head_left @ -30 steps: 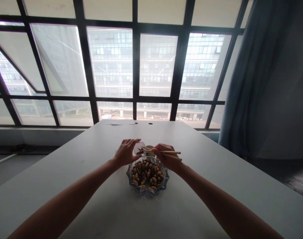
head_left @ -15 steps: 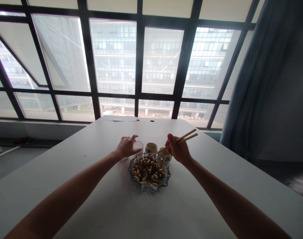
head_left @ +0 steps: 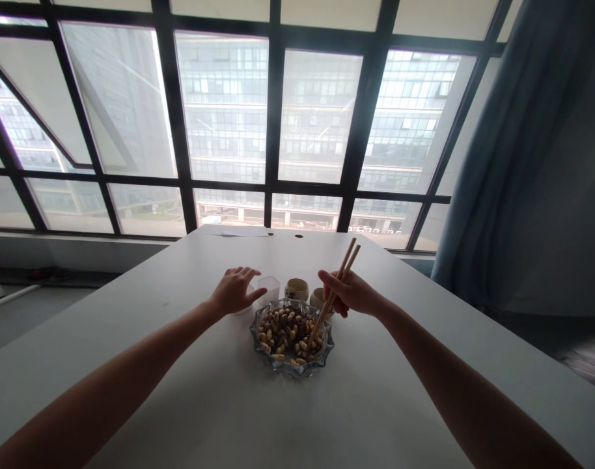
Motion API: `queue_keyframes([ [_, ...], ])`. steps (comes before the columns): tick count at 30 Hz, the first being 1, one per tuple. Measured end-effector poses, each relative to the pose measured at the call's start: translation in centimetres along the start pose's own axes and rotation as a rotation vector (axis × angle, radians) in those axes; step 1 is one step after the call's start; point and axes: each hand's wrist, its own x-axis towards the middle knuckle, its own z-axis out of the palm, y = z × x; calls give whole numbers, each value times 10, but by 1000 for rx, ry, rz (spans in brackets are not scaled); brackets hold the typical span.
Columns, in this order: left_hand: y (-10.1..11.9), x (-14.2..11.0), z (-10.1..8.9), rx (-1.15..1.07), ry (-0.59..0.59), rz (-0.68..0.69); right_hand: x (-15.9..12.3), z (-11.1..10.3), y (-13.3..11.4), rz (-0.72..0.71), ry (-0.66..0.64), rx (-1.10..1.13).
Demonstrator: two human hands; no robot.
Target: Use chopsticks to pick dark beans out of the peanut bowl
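Observation:
My right hand (head_left: pixel 346 292) grips a pair of wooden chopsticks (head_left: pixel 340 277), held steeply with their tips down among the nuts (head_left: pixel 290 329). Peanuts in shells and darker nuts or seeds fill a scalloped glass bowl (head_left: pixel 297 372) in front of me. Beside a translucent plastic cup (head_left: pixel 269 289), my left hand (head_left: pixel 235 291) is open, fingers apart and holding nothing. Another clear cup is partly hidden behind that hand. Past the bowl's far rim stand two cream cups with dark characters: one cup (head_left: pixel 296 288) in the middle, the other cup (head_left: pixel 318 299) partly covered by my right hand.
The white table (head_left: pixel 180 391) stretches away to a large black-framed window (head_left: pixel 273 130). Paper sheets (head_left: pixel 234 231) lie at its far edge, near two round holes. A blue-grey curtain (head_left: pixel 493 169) hangs on the right.
My right hand has turned the chopsticks from a low slant to steep, their tips moving from the bowl's back to its right side. My left hand has drawn slightly left, away from the translucent cup.

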Motion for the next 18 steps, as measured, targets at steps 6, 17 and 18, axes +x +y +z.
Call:
queue_keyframes([
  [6,-19,-25,-1,-5,61,-20,5,12,11,16,-40,-1],
  [17,-23,-48,23,-68,145,-55,2,5,0,-46,-41,13],
  [18,-22,-48,24,-76,151,-64,0,4,-1,-26,-98,6],
])
